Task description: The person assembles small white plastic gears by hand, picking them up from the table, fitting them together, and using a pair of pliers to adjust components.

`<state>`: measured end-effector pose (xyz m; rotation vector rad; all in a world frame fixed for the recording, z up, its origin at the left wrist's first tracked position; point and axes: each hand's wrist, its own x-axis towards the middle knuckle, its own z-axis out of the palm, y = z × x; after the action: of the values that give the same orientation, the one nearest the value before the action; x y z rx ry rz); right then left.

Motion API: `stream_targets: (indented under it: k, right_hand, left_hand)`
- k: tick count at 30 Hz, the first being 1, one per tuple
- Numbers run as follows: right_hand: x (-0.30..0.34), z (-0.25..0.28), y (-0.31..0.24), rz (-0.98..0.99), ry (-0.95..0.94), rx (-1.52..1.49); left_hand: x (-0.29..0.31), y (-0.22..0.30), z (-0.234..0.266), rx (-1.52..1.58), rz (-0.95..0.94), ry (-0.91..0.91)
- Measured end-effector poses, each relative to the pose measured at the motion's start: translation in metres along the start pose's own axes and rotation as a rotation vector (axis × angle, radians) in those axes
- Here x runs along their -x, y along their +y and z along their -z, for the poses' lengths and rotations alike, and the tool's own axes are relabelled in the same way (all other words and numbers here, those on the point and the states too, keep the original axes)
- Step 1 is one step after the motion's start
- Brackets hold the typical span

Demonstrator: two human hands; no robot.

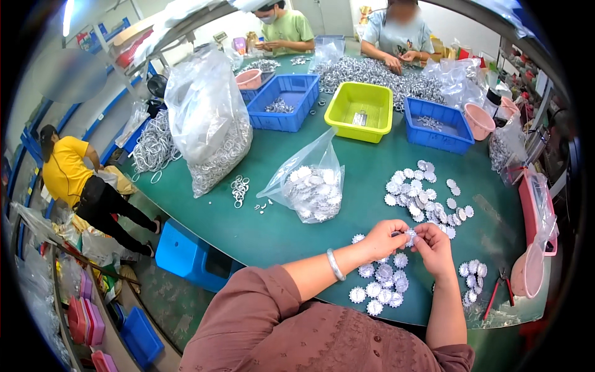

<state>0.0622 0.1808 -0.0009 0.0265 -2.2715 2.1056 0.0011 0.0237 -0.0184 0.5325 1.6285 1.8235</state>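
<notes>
Silver disc (pixel 410 235) pinched by left hand (pixel 385 239) and right hand (pixel 434 245), loose discs (pixel 423 195) beyond

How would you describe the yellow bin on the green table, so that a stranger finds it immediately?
Start from the big green table and look toward its far side. There the yellow bin stands between two blue bins. It is the only yellow-green one, nearly empty apart from a small grey item.
</notes>
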Motion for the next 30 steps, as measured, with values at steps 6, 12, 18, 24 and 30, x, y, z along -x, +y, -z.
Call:
stream_targets:
  k: [6, 12, 18, 24, 30]
  right_hand:
    - [-0.001, -0.002, 0.003, 0.062, -0.066, 0.051]
    - [0.001, -0.009, -0.010, 0.138, -0.121, 0.029]
    - [0.015, -0.005, -0.039, 0.237, -0.180, -0.008]
    - [0.039, -0.005, -0.070, 0.349, -0.193, 0.165]
    - [0.075, 0.016, -0.076, 0.380, -0.088, 0.261]
  left_hand:
    - [0.014, 0.011, -0.006, -0.108, -0.053, 0.098]
    - [0.034, 0.020, -0.011, -0.193, -0.191, 0.192]
    - [0.054, 0.044, -0.031, -0.267, -0.251, 0.227]
    - [0.071, 0.054, -0.051, -0.308, -0.297, 0.253]
    - [0.079, 0.060, -0.088, -0.294, -0.310, 0.201]
